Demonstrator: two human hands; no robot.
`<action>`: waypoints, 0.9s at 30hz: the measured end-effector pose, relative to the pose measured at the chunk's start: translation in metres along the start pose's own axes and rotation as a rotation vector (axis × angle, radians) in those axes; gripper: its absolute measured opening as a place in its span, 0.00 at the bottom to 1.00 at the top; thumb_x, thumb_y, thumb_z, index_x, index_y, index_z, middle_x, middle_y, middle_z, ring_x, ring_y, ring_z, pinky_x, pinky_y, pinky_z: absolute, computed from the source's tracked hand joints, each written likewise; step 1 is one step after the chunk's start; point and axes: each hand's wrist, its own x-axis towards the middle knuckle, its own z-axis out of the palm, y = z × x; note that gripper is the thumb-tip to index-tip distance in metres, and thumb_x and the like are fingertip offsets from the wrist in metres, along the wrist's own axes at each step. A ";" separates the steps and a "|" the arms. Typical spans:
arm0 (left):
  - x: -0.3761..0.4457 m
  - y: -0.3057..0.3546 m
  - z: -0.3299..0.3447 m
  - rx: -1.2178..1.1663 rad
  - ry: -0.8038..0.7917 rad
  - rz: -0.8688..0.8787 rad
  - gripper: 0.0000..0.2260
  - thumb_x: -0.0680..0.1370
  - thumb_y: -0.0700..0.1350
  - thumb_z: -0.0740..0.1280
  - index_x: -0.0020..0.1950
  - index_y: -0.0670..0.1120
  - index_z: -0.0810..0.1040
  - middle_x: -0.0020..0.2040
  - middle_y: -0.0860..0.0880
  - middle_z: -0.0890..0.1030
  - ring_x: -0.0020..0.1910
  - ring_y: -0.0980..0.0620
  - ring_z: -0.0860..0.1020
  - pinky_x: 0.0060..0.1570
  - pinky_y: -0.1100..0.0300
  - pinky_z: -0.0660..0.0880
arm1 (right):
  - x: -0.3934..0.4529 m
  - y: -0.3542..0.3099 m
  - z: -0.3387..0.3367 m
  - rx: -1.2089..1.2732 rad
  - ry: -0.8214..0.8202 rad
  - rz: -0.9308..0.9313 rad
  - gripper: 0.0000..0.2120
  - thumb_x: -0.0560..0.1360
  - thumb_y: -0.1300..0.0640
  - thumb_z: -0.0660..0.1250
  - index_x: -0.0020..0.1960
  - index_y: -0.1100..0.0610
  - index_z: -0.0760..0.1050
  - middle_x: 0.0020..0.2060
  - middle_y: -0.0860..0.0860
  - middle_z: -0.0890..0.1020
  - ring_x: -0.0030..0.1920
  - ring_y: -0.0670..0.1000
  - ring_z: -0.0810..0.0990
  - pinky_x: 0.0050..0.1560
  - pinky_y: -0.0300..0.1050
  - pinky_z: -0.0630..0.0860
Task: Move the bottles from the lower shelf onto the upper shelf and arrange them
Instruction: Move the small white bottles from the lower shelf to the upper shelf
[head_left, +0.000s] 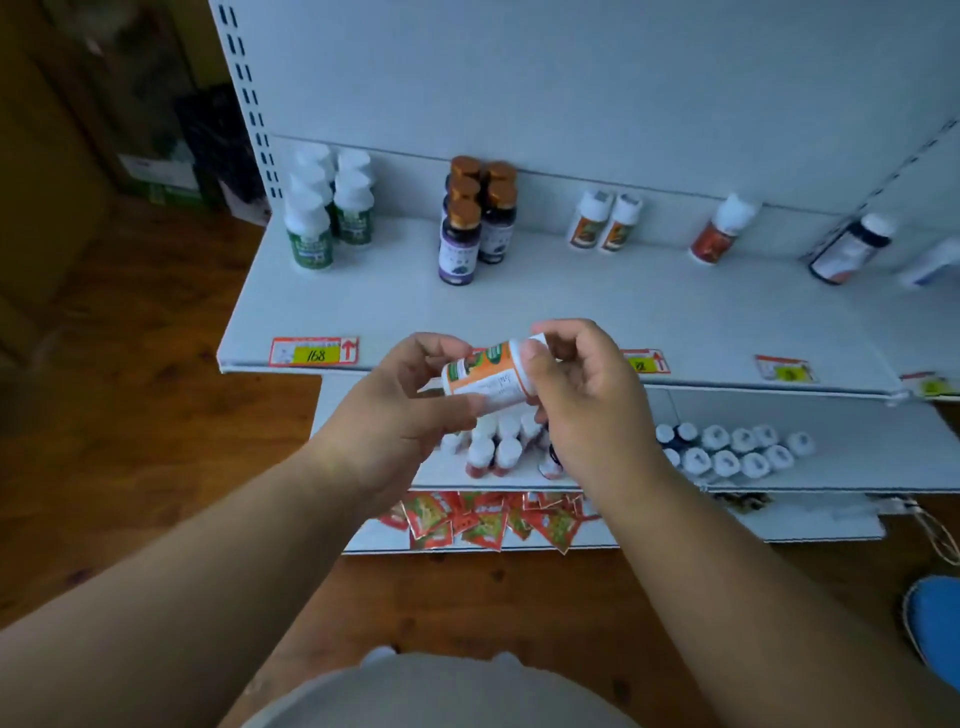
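Partway done — several bottles standing on the upper shelf, both hands gripping an orange bottle above its front edge — clusters waiting on the lower shelf.

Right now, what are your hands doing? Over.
Left hand and right hand both grip one orange-labelled white bottle, tilted, before white upper shelf. Nothing blocking.

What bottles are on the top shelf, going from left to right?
Green-label bottles → brown-capped purple-label bottles → two orange-label bottles → red-label bottle → dark white-capped bottle → a blurred white bottle.
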 end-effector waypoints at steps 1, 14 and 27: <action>0.006 0.003 0.007 0.017 0.000 0.026 0.18 0.67 0.37 0.76 0.54 0.49 0.79 0.53 0.44 0.81 0.49 0.41 0.77 0.51 0.47 0.71 | 0.006 -0.003 -0.007 -0.007 0.016 -0.005 0.09 0.76 0.43 0.66 0.54 0.44 0.76 0.45 0.43 0.82 0.43 0.46 0.82 0.42 0.49 0.81; 0.109 -0.006 0.102 0.717 0.175 0.207 0.20 0.70 0.46 0.78 0.56 0.56 0.74 0.46 0.57 0.84 0.42 0.59 0.82 0.46 0.57 0.80 | 0.113 0.026 -0.089 -0.147 -0.011 -0.086 0.08 0.76 0.49 0.70 0.54 0.44 0.77 0.48 0.43 0.82 0.45 0.42 0.82 0.50 0.45 0.80; 0.247 -0.036 0.159 1.117 0.530 0.194 0.15 0.70 0.56 0.76 0.49 0.51 0.77 0.45 0.56 0.77 0.44 0.53 0.75 0.36 0.61 0.67 | 0.244 0.090 -0.138 -0.465 -0.307 -0.251 0.14 0.74 0.54 0.73 0.58 0.50 0.75 0.55 0.48 0.78 0.50 0.50 0.80 0.51 0.46 0.79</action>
